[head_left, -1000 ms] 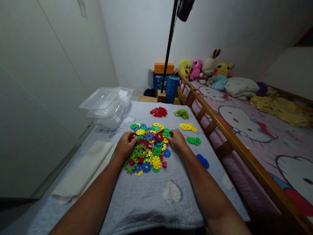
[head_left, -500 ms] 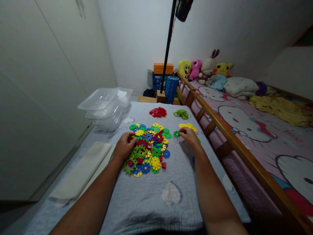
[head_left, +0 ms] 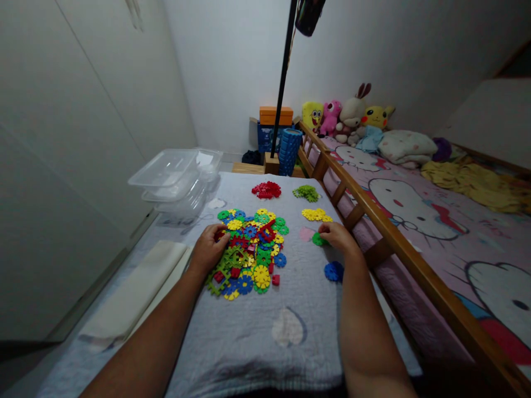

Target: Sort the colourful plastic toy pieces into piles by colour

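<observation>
A mixed pile of plastic interlocking pieces, in red, yellow, blue and green, lies mid-table. At the pile's left edge rests my left hand, fingers curled; some red shows between thumb and fingers, but whether it is gripped is unclear. My right hand pinches a green notched disc low over the cloth at the right; other green discs may be hidden under the fingers. Just beyond it are yellow discs, and nearer me, beside my forearm, a cluster of blue discs.
Red pieces and light green pieces lie in separate heaps at the far side. Clear plastic containers are stacked at left, behind a folded cloth. A wooden bed rail borders the table's right.
My right hand has moved right and toward me with the green disc, from beside the yellow discs. The blue discs have come into fuller view. My left hand stays at the pile.
</observation>
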### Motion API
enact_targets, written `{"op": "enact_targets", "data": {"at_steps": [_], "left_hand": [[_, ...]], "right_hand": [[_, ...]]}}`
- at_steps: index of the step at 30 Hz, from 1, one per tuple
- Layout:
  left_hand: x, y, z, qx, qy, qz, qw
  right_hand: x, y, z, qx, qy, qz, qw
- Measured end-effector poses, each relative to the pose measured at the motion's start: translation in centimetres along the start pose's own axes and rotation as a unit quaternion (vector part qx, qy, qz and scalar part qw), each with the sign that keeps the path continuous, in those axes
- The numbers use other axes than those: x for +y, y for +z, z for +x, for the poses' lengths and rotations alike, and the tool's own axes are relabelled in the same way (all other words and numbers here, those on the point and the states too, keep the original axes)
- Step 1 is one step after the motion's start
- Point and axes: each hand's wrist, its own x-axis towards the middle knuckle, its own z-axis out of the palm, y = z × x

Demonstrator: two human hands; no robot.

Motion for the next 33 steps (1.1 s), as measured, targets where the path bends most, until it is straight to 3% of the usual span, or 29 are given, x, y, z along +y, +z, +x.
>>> {"op": "enact_targets", "data": {"at_steps": [6, 13, 18, 26, 33], "left_hand": [[0.3, -0.1, 0.0, -0.006, -0.004, 0.000, 1.000], [0.4, -0.1, 0.0, -0.007, -0.002, 0.001, 1.000], [0.3, -0.1, 0.1, -0.011, -0.006, -0.004, 1.000], [0.7, -0.3, -0.1, -0.010, -0.006, 0.000, 1.000], [0.5, -0.2, -0.1, -0.010, -0.004, -0.001, 1.000]], "right_hand": [[-1.6, 1.0, 0.5, 0.106, -0.019, -0.091, 0.990], [-5.8, 6.4, 0.5, 0.043, -0.119, -0.161, 0.979], [-6.9, 9.2, 0.2, 0.040, -0.102, -0.202, 0.973], [-6.7, 9.2, 0.3, 0.046, -0.084, -0.180, 0.979], [-6.9, 9.3, 0.3, 0.043, -0.126, -0.214, 0.968]]}}
